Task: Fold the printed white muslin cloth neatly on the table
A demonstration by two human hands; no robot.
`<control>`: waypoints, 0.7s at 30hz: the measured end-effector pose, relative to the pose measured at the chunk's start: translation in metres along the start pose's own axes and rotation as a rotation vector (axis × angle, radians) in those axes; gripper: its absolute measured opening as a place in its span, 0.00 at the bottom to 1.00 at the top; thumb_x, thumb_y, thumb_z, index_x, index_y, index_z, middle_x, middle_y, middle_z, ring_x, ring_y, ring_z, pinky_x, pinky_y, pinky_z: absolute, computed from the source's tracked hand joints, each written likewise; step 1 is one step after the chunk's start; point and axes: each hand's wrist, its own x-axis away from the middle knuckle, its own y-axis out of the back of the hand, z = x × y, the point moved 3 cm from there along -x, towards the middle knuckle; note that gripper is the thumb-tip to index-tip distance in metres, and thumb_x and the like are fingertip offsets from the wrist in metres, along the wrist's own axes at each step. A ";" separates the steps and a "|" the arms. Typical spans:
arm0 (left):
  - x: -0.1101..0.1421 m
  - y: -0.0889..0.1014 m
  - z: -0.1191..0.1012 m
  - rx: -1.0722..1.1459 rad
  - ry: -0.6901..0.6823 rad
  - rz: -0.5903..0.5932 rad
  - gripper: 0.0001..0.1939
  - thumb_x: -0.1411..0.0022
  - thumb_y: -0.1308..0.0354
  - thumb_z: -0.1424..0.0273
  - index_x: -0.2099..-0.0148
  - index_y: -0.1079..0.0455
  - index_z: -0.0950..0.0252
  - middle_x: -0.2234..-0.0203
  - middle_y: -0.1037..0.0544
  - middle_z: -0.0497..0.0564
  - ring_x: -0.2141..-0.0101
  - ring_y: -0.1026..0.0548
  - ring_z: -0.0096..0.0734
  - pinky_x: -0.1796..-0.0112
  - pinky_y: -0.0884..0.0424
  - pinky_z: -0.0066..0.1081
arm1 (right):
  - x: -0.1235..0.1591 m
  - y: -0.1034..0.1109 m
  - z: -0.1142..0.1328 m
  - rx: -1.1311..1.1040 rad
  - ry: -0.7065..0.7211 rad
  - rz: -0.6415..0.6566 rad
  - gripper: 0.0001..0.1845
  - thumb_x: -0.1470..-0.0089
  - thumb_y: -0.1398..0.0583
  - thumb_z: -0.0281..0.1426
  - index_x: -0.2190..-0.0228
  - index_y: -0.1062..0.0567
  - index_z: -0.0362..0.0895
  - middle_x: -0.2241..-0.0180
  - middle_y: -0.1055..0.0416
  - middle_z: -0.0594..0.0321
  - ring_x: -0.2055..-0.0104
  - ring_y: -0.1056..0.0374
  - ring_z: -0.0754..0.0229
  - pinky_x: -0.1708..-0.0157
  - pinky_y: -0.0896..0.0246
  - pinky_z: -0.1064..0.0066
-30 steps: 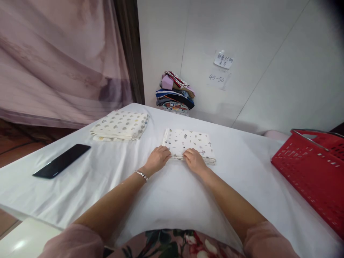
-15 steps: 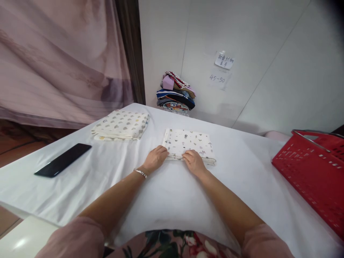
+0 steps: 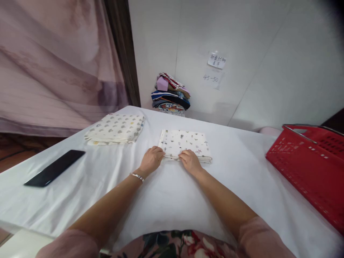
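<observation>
A folded white cloth (image 3: 185, 141) with small scattered prints lies flat on the table, its layered edge towards me. My left hand (image 3: 152, 158), a silver bracelet at the wrist, pinches the near left corner of this cloth. Close to the middle of the same near edge, my right hand (image 3: 189, 160) has its thumb and fingers closed on the layers. Farther left rests a second folded cloth (image 3: 116, 128), cream with grey prints, and neither hand touches it.
A black phone (image 3: 55, 168) lies at the left of the white-covered table (image 3: 236, 179). On the right stands a red plastic basket (image 3: 309, 168) with a metal handle. Behind the table edge rises a stack of folded fabrics (image 3: 171, 94) against the wall, near two paper notes (image 3: 216, 61).
The view has turned slightly, so everything sits a little farther left in the picture. Both hands keep their grip on the near edge of the cloth, which looks the same.
</observation>
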 end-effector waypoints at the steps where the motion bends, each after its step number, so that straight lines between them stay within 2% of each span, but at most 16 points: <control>1: -0.002 0.001 -0.006 0.000 0.002 -0.016 0.11 0.40 0.51 0.71 0.61 0.27 0.62 0.63 0.25 0.54 0.58 0.31 0.40 0.60 0.34 0.39 | 0.000 -0.001 0.000 0.013 -0.009 0.002 0.10 0.44 0.46 0.27 0.65 0.25 0.44 0.65 0.31 0.58 0.62 0.39 0.58 0.61 0.44 0.67; 4: -0.007 -0.003 -0.026 0.039 -0.086 -0.039 0.15 0.40 0.51 0.68 0.51 0.32 0.62 0.53 0.28 0.55 0.51 0.34 0.42 0.52 0.39 0.44 | -0.002 -0.002 0.002 0.041 -0.025 0.011 0.10 0.43 0.46 0.28 0.64 0.25 0.44 0.64 0.31 0.58 0.61 0.39 0.58 0.60 0.45 0.67; 7: -0.007 -0.017 -0.036 0.054 -0.184 -0.003 0.19 0.38 0.54 0.68 0.45 0.37 0.63 0.47 0.33 0.56 0.45 0.39 0.42 0.47 0.44 0.47 | 0.000 0.005 0.002 0.055 0.013 0.037 0.10 0.43 0.47 0.26 0.61 0.28 0.44 0.63 0.31 0.58 0.60 0.39 0.58 0.58 0.45 0.67; 10: -0.004 -0.031 -0.033 0.033 -0.192 0.028 0.21 0.37 0.56 0.68 0.43 0.39 0.64 0.45 0.35 0.57 0.45 0.39 0.42 0.46 0.45 0.47 | 0.015 0.021 -0.007 0.062 0.039 0.056 0.11 0.43 0.48 0.27 0.59 0.31 0.44 0.62 0.31 0.58 0.58 0.38 0.58 0.56 0.46 0.67; 14: -0.001 -0.036 -0.026 0.023 -0.194 0.028 0.21 0.36 0.58 0.69 0.43 0.40 0.63 0.45 0.35 0.55 0.44 0.40 0.41 0.46 0.45 0.47 | 0.053 0.051 -0.040 0.042 0.002 -0.006 0.13 0.42 0.51 0.27 0.57 0.32 0.44 0.57 0.31 0.56 0.54 0.38 0.58 0.54 0.46 0.65; 16: -0.001 -0.034 -0.026 0.044 -0.190 0.017 0.20 0.36 0.59 0.69 0.43 0.40 0.62 0.45 0.35 0.54 0.44 0.39 0.40 0.45 0.45 0.47 | 0.073 0.065 -0.061 0.012 -0.092 -0.070 0.13 0.43 0.51 0.27 0.58 0.31 0.44 0.56 0.31 0.56 0.53 0.38 0.57 0.52 0.46 0.63; 19: -0.002 -0.031 -0.027 0.081 -0.180 0.002 0.20 0.36 0.59 0.69 0.44 0.38 0.61 0.46 0.34 0.54 0.45 0.38 0.40 0.46 0.44 0.47 | 0.097 0.080 -0.088 -0.147 -0.438 -0.177 0.12 0.47 0.49 0.29 0.62 0.28 0.45 0.58 0.30 0.58 0.52 0.38 0.57 0.52 0.46 0.63; 21: -0.002 -0.030 -0.028 0.080 -0.182 0.001 0.20 0.36 0.59 0.68 0.44 0.38 0.61 0.47 0.33 0.54 0.45 0.38 0.40 0.46 0.44 0.47 | 0.106 0.084 -0.099 -0.247 -0.651 -0.233 0.13 0.48 0.49 0.30 0.65 0.26 0.44 0.59 0.29 0.59 0.53 0.37 0.57 0.52 0.45 0.65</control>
